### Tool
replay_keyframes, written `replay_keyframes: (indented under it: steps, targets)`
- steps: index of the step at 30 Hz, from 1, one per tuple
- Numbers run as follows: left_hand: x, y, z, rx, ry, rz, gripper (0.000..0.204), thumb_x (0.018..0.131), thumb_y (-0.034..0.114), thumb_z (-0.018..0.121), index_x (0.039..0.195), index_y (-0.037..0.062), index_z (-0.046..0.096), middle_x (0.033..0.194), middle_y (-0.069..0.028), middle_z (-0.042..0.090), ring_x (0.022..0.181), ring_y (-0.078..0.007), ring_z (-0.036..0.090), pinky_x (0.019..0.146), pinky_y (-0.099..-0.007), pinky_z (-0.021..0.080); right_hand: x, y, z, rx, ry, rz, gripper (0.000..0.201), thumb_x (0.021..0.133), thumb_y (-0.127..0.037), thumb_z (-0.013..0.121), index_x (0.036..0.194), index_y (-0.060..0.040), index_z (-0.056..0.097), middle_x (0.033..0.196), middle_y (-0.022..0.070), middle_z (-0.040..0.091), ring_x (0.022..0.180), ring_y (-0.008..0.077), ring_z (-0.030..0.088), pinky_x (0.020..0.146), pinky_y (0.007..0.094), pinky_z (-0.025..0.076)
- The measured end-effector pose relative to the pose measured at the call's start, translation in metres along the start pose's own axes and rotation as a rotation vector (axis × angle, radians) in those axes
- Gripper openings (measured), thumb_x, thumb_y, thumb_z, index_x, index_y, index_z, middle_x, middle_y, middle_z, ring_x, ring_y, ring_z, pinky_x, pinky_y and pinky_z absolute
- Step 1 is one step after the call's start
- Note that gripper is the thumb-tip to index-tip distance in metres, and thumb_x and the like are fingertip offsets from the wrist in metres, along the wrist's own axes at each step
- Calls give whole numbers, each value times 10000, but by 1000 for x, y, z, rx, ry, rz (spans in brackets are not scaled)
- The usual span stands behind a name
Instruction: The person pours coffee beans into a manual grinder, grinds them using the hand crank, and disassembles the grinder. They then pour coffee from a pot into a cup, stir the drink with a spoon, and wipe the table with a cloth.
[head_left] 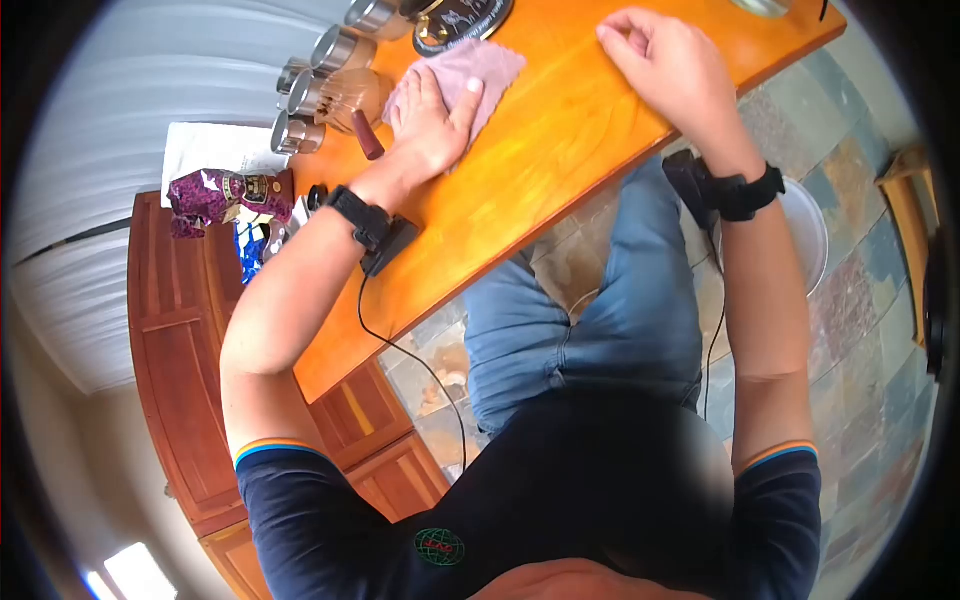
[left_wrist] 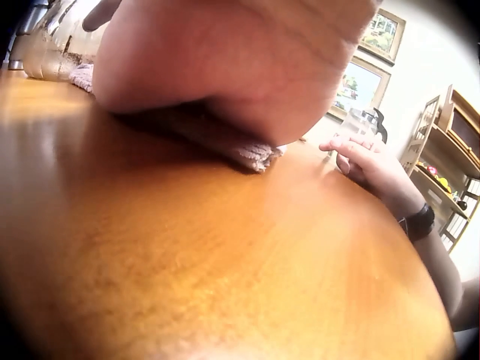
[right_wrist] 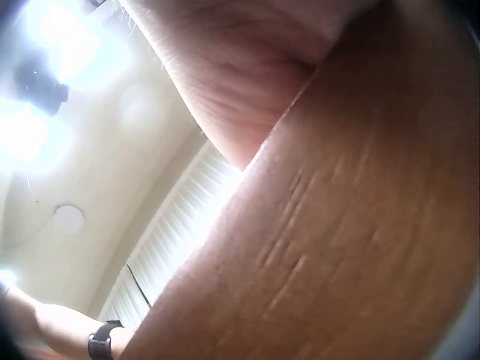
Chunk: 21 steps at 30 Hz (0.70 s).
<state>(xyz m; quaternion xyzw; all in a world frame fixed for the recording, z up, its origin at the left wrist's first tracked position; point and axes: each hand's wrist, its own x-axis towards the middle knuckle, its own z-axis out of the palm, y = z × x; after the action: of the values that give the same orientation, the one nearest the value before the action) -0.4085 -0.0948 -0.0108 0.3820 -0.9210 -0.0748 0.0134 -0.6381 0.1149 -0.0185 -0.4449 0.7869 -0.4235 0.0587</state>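
A pinkish-purple cloth (head_left: 497,68) lies on the orange wooden table (head_left: 560,130). My left hand (head_left: 432,125) presses on it with straight, slightly spread fingers. In the left wrist view, the palm covers most of the cloth, and a folded edge of the cloth (left_wrist: 257,156) pokes out below the hand. Farther right, near the table's front edge, my right hand (head_left: 680,72) rests with loosely curled fingers and holds nothing. The right wrist view shows its palm (right_wrist: 232,75) by the table's edge, with the fingers hidden.
Beside the left hand stand several glass jars with metal lids (head_left: 333,48) and a whisk with a dark red handle (head_left: 368,135). A round black sign (head_left: 462,22) touches the cloth's far side. A purple bag (head_left: 215,195) sits at the left; a white bucket (head_left: 808,235) stands on the floor.
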Motion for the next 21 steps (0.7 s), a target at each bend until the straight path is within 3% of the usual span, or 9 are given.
replay_keyframes:
  steps: [1, 3, 4, 5, 7, 8, 10, 12, 21]
  targets:
    - [3, -3, 1, -9, 19, 20, 1064, 978, 721, 385, 1580, -115, 119, 1650, -324, 164, 1566, -419, 91, 1270, -464, 75, -3, -9, -7, 11, -18, 17, 351, 970, -372, 645, 1207, -120, 704, 920, 152, 709, 831, 311, 694, 739, 397, 535]
    - [12, -9, 0, -23, 18, 69, 1069, 978, 734, 359, 1575, -122, 127, 1647, -328, 167, 1564, -423, 99, 1270, -467, 80, -12, -22, -12, 104, 129, -21, 302, 925, -301, 644, 916, -12, 734, 742, 187, 688, 695, 351, 681, 655, 422, 528]
    - [12, -8, -2, -79, 9, 85, 1070, 978, 747, 331, 1564, -130, 155, 1651, -332, 139, 1565, -431, 65, 1270, -473, 44, -9, -17, -8, 83, 135, -22, 249, 885, -251, 686, 917, -9, 736, 727, 172, 685, 678, 329, 678, 631, 401, 520]
    - [30, -35, 28, 270, 407, 267, 798, 1054, 589, 364, 1420, -115, 448, 1322, -298, 589, 1263, -400, 558, 1085, -428, 423, -12, -18, -10, 90, 120, -10, 249, 885, -251, 686, 917, -9, 736, 727, 172, 685, 678, 329, 678, 631, 401, 520]
    - [9, 23, -17, -119, 189, 341, 481, 1069, 425, 432, 1368, 80, 583, 1277, -245, 640, 1201, -410, 593, 1061, -458, 442, -18, -24, -13, 99, 176, -87, 257, 887, -251, 680, 921, -3, 738, 731, 171, 687, 677, 323, 679, 638, 399, 524]
    - [10, 28, -22, -122, 130, 269, 569, 1098, 470, 268, 1381, 111, 607, 1315, -229, 641, 1251, -396, 578, 1068, -434, 440, -8, -6, -1, 122, 175, -105, 259, 882, -245, 682, 929, 3, 740, 737, 167, 689, 678, 315, 680, 643, 391, 526]
    - [26, 16, -15, -422, 28, 343, 631, 1111, 483, 212, 1362, 56, 602, 1288, -169, 664, 1223, -302, 602, 1041, -370, 454, -7, -3, 2, 127, 178, -124, 263, 881, -246, 683, 932, 6, 739, 740, 167, 690, 680, 312, 680, 645, 387, 528]
    - [29, 21, -16, -787, -107, 102, 658, 1112, 504, 237, 1330, 1, 601, 1266, -129, 668, 1191, -227, 604, 1025, -329, 452, -7, -1, 2, 126, 187, -148, 268, 881, -247, 684, 935, 9, 738, 744, 167, 691, 683, 309, 680, 647, 384, 529]
    - [25, 27, -11, -685, -46, 117, 652, 1107, 506, 261, 1318, -11, 598, 1267, -162, 665, 1188, -259, 607, 1031, -344, 450, -17, -15, -1, 31, 305, -193, 278, 881, -244, 688, 941, 23, 734, 772, 179, 703, 693, 293, 686, 656, 379, 532]
